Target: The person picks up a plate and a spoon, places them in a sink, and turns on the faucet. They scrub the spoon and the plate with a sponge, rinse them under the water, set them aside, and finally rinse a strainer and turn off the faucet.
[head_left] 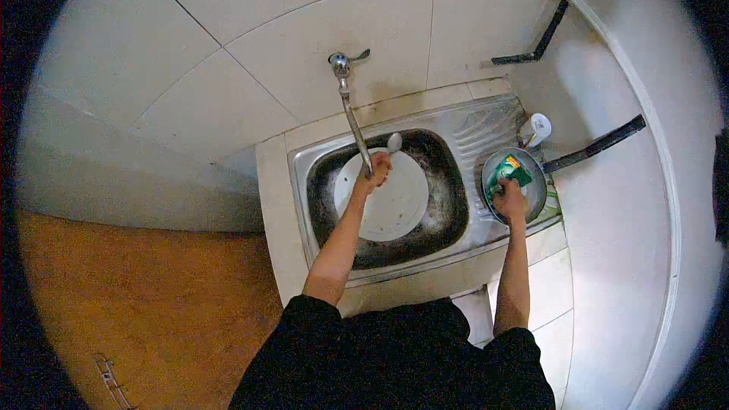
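Observation:
My left hand (373,174) is closed around the handle of a metal spoon (395,142), under the spout of the tap (355,125). The spoon's bowl points up and away from me. Below it, a large white plate (399,209) lies in the dark-stained sink basin (448,212). On the right, my right hand (510,202) reaches into a round metal bowl (538,196) on the drainboard. Its fingers are closed at a green packet (514,172) with a yellow and orange patch, partly hidden by the hand.
A white cup (540,126) stands behind the bowl at the drainboard's edge. Black brackets (600,144) stick out along the right wall. Tiled wall (304,23) rises behind the sink, and a brown floor (152,296) lies at left with a small metal rack (112,381).

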Action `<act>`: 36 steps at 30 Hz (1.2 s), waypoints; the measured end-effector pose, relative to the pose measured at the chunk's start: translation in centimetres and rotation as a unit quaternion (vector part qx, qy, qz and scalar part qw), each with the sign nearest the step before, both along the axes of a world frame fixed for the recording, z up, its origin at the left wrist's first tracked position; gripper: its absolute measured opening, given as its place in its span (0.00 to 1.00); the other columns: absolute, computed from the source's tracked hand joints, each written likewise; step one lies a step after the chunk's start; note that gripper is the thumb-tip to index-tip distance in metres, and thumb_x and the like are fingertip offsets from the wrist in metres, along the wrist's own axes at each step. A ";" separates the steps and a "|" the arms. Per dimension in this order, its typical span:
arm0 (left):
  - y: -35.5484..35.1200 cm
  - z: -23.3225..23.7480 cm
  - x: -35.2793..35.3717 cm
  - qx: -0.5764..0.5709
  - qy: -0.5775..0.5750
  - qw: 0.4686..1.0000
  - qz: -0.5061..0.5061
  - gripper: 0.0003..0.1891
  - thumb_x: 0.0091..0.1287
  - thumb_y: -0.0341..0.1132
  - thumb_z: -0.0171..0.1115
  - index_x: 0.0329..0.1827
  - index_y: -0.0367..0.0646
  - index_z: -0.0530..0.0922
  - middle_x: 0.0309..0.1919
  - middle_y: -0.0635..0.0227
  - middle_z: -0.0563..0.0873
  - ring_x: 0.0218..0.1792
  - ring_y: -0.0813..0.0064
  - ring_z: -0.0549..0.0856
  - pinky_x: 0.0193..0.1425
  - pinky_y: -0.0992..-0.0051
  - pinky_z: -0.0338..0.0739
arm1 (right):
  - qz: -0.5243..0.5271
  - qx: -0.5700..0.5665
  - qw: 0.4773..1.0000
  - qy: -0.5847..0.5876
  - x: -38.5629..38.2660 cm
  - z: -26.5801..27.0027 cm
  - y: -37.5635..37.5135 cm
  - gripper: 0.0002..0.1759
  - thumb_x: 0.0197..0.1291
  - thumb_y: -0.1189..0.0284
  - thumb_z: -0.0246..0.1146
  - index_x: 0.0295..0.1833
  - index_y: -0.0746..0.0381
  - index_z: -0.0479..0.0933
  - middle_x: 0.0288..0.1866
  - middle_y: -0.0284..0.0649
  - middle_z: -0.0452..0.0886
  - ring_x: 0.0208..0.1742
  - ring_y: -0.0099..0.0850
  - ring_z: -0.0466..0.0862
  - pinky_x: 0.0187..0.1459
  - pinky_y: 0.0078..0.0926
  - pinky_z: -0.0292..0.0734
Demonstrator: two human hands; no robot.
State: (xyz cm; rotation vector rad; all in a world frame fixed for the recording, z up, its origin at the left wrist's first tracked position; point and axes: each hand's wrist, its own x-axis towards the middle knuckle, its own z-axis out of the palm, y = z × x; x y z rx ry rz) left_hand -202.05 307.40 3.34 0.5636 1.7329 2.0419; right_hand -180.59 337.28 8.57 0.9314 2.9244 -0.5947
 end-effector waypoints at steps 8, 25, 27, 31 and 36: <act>-0.2 4.8 0.6 -0.083 -0.051 0.992 -0.078 0.16 0.64 0.48 0.51 0.35 0.43 0.74 0.16 0.80 0.68 0.14 0.89 0.63 0.15 0.85 0.56 | -0.074 0.036 0.951 0.299 1.8 -1.4 2.6 0.09 0.44 0.74 0.59 0.33 0.62 0.71 0.28 0.38 0.72 0.28 0.30 0.71 0.31 0.24 0.67; -4.3 5.6 10.4 -0.101 -0.294 0.950 -0.019 0.15 0.67 0.49 0.44 0.28 0.50 0.67 0.14 0.82 0.62 0.14 0.89 0.58 0.15 0.86 0.52 | 0.105 -0.262 0.905 0.320 -5.2 -1.3 -17.3 0.17 0.48 0.78 0.59 0.47 0.65 0.67 0.40 0.43 0.71 0.38 0.36 0.75 0.38 0.29 0.71; -4.2 6.4 11.3 -0.163 -0.266 0.950 -0.020 0.15 0.68 0.49 0.43 0.28 0.49 0.67 0.14 0.82 0.61 0.14 0.88 0.58 0.15 0.85 0.53 | 0.143 -0.209 0.904 0.346 -6.8 0.4 -19.6 0.16 0.49 0.79 0.58 0.46 0.66 0.67 0.40 0.46 0.70 0.38 0.41 0.75 0.37 0.32 0.71; -4.9 7.1 12.4 -0.231 -0.168 0.958 -0.012 0.15 0.67 0.44 0.42 0.29 0.45 0.71 0.18 0.74 0.70 0.18 0.80 0.66 0.21 0.76 0.62 | 0.241 -0.169 0.911 0.289 -7.8 2.2 -20.9 0.12 0.50 0.80 0.55 0.43 0.66 0.68 0.38 0.51 0.70 0.38 0.54 0.73 0.36 0.40 0.70; -5.3 2.6 13.8 -0.235 -0.011 0.972 0.024 0.19 0.69 0.46 0.39 0.25 0.44 0.66 0.13 0.77 0.63 0.15 0.85 0.62 0.16 0.79 0.57 | 0.240 -0.155 0.925 0.251 -7.4 1.2 -21.9 0.12 0.47 0.81 0.56 0.41 0.66 0.67 0.36 0.51 0.70 0.36 0.54 0.73 0.35 0.43 0.70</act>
